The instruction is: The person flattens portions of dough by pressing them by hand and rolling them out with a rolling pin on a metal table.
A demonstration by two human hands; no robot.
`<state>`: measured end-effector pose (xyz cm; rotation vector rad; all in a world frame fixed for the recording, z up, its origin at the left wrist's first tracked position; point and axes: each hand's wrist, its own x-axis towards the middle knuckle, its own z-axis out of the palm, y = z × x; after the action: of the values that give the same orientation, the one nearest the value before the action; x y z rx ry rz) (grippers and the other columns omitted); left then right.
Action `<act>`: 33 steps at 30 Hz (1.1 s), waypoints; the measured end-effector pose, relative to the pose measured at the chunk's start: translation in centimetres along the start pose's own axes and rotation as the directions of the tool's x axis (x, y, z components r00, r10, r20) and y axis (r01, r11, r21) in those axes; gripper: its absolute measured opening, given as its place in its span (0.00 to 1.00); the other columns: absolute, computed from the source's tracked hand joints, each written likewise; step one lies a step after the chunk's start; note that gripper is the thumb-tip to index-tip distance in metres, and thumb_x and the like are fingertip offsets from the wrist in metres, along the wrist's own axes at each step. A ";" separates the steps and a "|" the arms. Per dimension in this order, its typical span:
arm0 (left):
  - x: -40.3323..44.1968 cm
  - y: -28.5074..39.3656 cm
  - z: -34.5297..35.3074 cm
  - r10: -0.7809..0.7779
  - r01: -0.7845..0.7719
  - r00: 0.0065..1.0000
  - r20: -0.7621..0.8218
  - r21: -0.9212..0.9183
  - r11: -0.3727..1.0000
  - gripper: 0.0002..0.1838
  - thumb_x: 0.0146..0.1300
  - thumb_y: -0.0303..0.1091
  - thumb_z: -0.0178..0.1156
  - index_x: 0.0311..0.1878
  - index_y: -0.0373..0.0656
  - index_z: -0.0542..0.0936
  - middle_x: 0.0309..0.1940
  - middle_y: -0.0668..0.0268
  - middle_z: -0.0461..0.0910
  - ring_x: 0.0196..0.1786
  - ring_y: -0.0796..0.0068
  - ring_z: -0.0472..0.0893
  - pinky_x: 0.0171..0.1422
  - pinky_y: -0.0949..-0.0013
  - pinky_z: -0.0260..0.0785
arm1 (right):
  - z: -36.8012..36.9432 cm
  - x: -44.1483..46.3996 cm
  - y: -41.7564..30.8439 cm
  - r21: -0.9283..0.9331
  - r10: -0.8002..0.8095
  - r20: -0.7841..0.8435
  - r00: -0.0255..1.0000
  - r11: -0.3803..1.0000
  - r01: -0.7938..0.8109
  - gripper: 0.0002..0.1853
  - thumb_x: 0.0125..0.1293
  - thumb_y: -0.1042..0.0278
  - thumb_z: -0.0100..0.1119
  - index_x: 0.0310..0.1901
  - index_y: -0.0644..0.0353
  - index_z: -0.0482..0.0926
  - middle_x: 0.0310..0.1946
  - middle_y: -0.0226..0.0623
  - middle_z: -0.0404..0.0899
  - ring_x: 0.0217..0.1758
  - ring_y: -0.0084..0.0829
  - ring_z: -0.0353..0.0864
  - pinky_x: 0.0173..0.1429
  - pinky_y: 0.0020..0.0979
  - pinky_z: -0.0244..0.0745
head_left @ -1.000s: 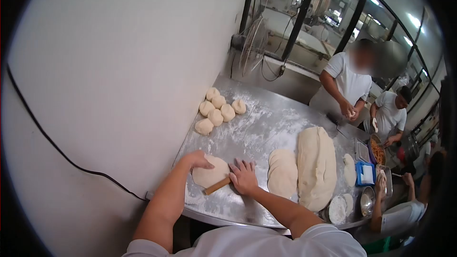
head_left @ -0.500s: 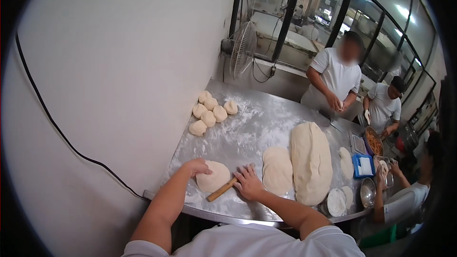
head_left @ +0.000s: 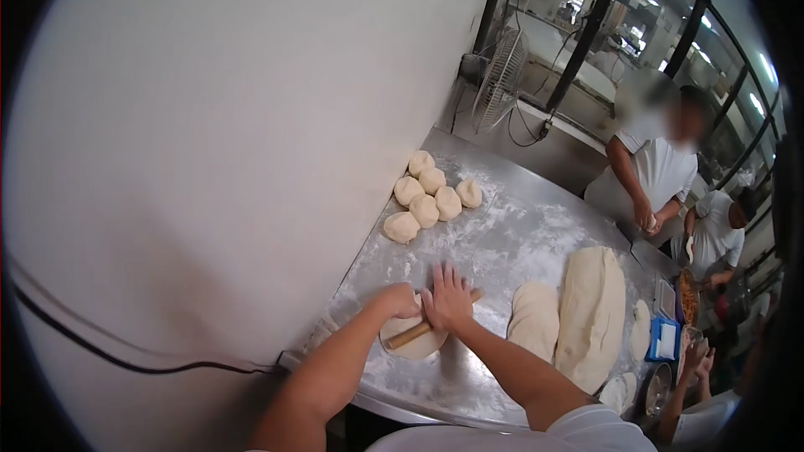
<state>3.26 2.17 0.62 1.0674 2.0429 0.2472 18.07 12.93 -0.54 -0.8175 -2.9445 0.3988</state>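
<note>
A flat round of dough [head_left: 417,346] lies on the floured metal table, with a wooden rolling pin [head_left: 409,336] lying across it. My left hand [head_left: 400,300] is closed at the dough's upper left edge, its fingertips pinching that edge. Over the pin's right part rests my right hand [head_left: 450,298], palm down and fingers stretched out; the pin's far end shows past it. To the right are a stack of flattened dough [head_left: 533,318] and a long, thick dough mass [head_left: 591,314].
Several dough balls [head_left: 424,210] sit near the wall. Farther right are a blue tray [head_left: 663,340], a metal bowl [head_left: 658,389] and a pan of orange filling [head_left: 688,297]. Co-workers in white shirts [head_left: 649,172] stand along the right side. A fan [head_left: 501,75] hangs behind the table.
The view has swung, shifting the scene rightward. The rolling pin has moved from beside the dough onto it, with my right hand over it.
</note>
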 end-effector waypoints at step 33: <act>-1.6 -1.6 -3.5 -0.077 0.058 0.986 -0.150 -0.126 0.990 0.35 0.58 0.53 0.81 0.54 0.27 0.89 0.52 0.39 0.90 0.54 0.46 0.91 0.59 0.52 0.81 | 1.1 1.6 0.4 0.088 0.033 -0.028 0.999 0.996 -0.031 0.42 0.83 0.37 0.45 0.85 0.62 0.61 0.86 0.55 0.58 0.89 0.59 0.53 0.90 0.64 0.44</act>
<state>0.28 0.63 3.04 0.9276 2.1673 0.4255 16.72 13.85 -1.70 -0.8531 -2.8677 0.5093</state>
